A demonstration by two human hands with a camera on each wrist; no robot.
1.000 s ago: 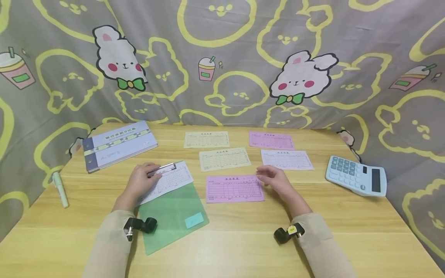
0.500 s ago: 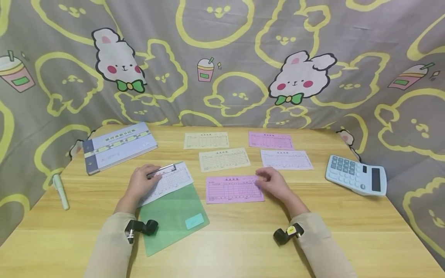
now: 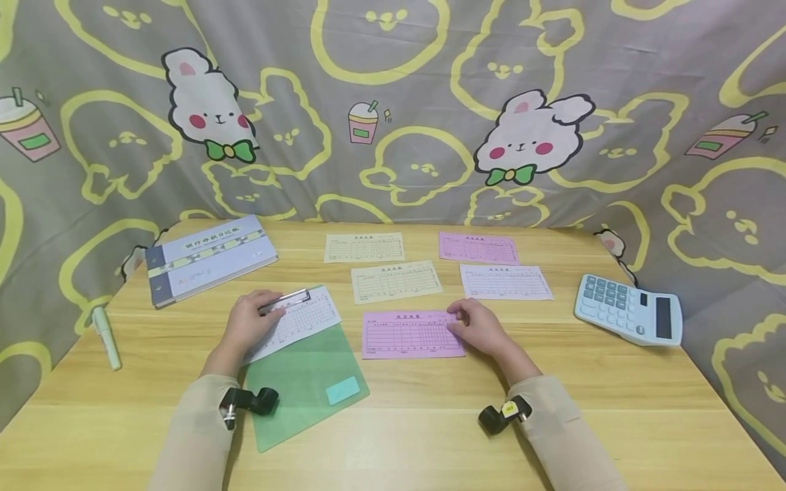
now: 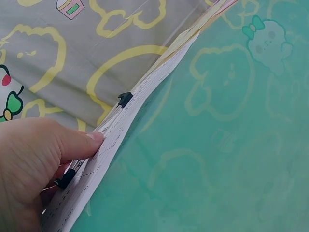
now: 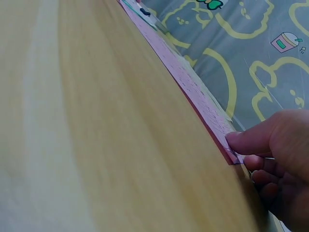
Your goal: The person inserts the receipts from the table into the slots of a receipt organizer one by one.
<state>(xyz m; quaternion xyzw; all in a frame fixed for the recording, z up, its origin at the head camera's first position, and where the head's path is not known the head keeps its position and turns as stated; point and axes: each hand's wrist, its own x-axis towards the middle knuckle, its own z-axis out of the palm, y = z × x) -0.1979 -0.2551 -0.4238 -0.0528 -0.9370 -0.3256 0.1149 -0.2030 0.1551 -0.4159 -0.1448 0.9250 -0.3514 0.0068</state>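
A green clipboard (image 3: 301, 395) lies at the left front of the table, tilted, with a white printed form (image 3: 303, 320) under its metal clip (image 3: 293, 299). At the clip my left hand (image 3: 253, 320) grips, thumb on top in the left wrist view and the other fingers partly hidden behind it. Right of the board lies a pink printed form (image 3: 405, 335). My right hand (image 3: 482, 327) pinches its right edge; in the right wrist view the thumb (image 5: 251, 141) is on the upper face and the curled fingers are at the edge below.
Behind are two pale yellow forms (image 3: 396, 282), a white form (image 3: 506, 282) and another pink form (image 3: 477, 248). A ledger book (image 3: 211, 262) and a green marker (image 3: 107, 339) lie left, a calculator (image 3: 628, 310) right. A patterned curtain (image 3: 417, 88) closes off the back.
My right hand has moved left from beside the pink form onto its right edge and now pinches it. The form has shifted slightly left. My left hand stays on the clip.
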